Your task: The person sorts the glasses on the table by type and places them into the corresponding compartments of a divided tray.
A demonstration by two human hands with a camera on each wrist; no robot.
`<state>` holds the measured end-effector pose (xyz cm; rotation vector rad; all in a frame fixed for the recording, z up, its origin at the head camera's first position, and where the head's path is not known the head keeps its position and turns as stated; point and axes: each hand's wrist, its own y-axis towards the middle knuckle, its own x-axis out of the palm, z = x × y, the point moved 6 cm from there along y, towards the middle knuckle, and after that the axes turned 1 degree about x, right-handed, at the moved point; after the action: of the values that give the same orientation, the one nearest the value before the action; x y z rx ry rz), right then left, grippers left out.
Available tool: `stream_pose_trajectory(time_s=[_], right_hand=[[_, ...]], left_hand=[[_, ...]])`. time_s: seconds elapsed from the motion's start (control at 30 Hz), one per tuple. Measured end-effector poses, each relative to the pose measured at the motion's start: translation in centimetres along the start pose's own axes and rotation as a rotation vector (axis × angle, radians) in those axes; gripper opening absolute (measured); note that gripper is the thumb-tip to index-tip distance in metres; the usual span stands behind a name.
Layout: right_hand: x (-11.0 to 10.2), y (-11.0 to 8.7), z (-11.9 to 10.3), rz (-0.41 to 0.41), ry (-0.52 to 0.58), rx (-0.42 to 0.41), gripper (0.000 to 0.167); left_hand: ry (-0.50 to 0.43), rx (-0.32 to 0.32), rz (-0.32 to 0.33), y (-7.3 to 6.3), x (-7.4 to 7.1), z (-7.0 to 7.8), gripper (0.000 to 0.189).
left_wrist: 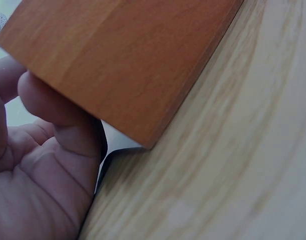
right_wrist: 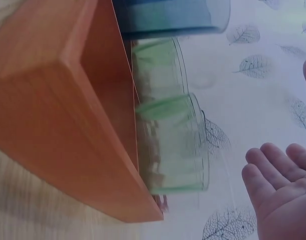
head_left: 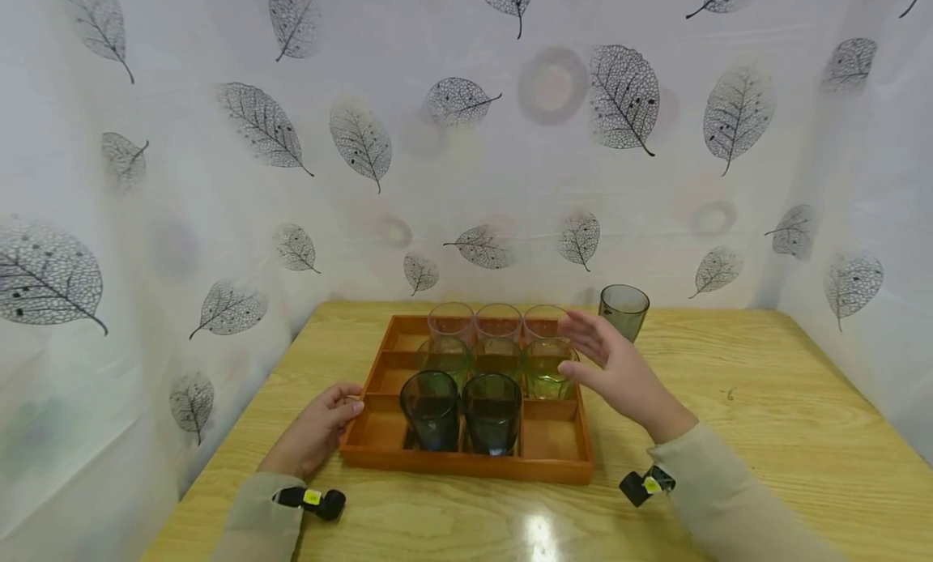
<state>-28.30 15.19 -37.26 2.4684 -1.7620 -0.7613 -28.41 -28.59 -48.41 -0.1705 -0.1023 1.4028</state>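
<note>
A brown wooden tray point(head_left: 477, 463) with compartments stands on the table and carries several glasses. Its back row holds pinkish clear glasses point(head_left: 499, 323), the middle row green-tinted glasses point(head_left: 548, 376), and the front row two dark glasses point(head_left: 492, 412). My left hand point(head_left: 321, 424) grips the tray's left edge; in the left wrist view its curled fingers point(left_wrist: 57, 110) lie against the side wall. Fingers spread, my right hand point(head_left: 619, 376) hovers beside the right-hand green glass and holds nothing. The right wrist view shows its palm point(right_wrist: 288, 195) apart from the glasses.
A grey glass point(head_left: 624, 307) stands on the table behind my right hand, outside the tray. The wooden table point(head_left: 765, 400) extends to the right. A white curtain with leaf prints point(head_left: 466, 181) hangs along the back and sides.
</note>
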Motion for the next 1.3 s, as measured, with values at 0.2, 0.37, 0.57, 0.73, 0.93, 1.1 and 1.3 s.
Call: stream_pose_trajectory(time_s=[0.2, 0.37, 0.57, 0.73, 0.93, 1.1, 1.3], right_hand=[[-1.8, 0.1, 0.5, 0.036, -0.025, 0.01, 0.08], [-3.0, 0.2, 0.8, 0.065, -0.057, 0.02, 0.081], [-3.9, 0.2, 1.1, 0.083, -0.069, 0.042, 0.082], [-4.7, 0.3, 1.4, 0.09, -0.08, 0.05, 0.082], [-5.9, 0.4, 1.6, 0.118, -0.102, 0.044, 0.083], [-6.9, 0.5, 1.9, 0.145, -0.143, 0.069, 0.087], [-8.2, 0.6, 2.6, 0.174, -0.163, 0.103, 0.09]], left_hand=[[0.006, -0.011, -0.005, 0.1, 0.0, -0.1, 0.033], [0.009, -0.006, -0.007, 0.1, 0.0, -0.1, 0.035], [-0.003, -0.004, -0.003, 0.1, -0.1, -0.1, 0.033], [-0.004, -0.002, -0.008, 0.0, -0.1, 0.0, 0.034], [-0.003, -0.001, -0.008, 0.0, -0.1, 0.0, 0.032], [-0.007, 0.0, -0.009, 0.0, -0.1, 0.1, 0.033], [-0.003, -0.001, -0.009, 0.0, -0.1, 0.0, 0.033]])
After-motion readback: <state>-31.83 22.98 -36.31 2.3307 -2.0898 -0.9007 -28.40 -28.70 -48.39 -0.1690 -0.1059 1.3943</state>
